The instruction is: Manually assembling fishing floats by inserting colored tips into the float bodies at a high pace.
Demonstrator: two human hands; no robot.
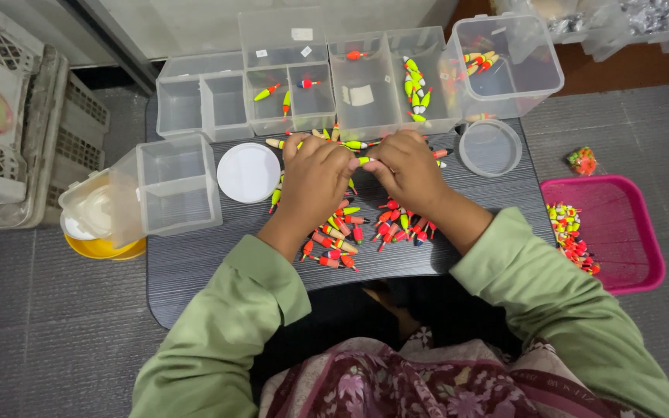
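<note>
Both hands rest side by side over a heap of small fishing floats (350, 232), red, orange, yellow and green, on a dark grey low table (195, 263). My left hand (315, 182) and my right hand (408, 170) meet at the fingertips on one yellow-green float (365, 161). More floats lie under and beyond the fingers. Behind them stand clear plastic compartment boxes (288, 85), some holding a few floats.
A clear tub (505, 58) with floats stands back right, its round lid (489, 147) beside it. A white round lid (248, 173) and a tilted clear tub (172, 186) lie left. A pink tray (621, 232) with floats sits on the floor right; crates left.
</note>
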